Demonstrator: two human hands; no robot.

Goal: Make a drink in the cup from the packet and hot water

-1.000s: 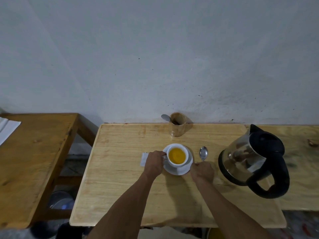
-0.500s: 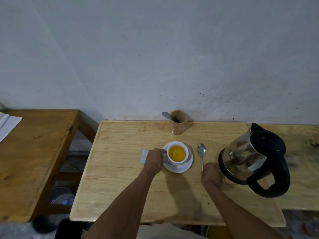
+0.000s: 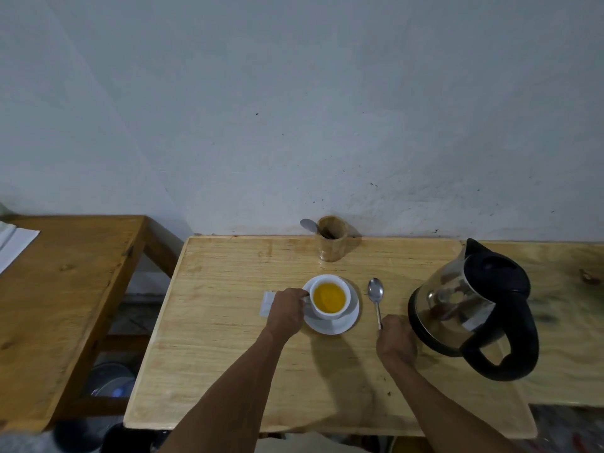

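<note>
At centre frame, a left hand (image 3: 287,308) is gripping the handle of a white cup (image 3: 329,297) of orange drink, while the right hand (image 3: 396,338) is closing around a spoon (image 3: 376,294) handle's end.

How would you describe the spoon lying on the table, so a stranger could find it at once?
Look at the light wooden table against the wall. Between the white cup of yellow drink and the steel kettle lies a metal spoon, bowl toward the wall, handle end at the right hand. The other spoon stands in the wooden holder.

Wooden holder (image 3: 331,238) by wall; side table (image 3: 65,276) left.
</note>
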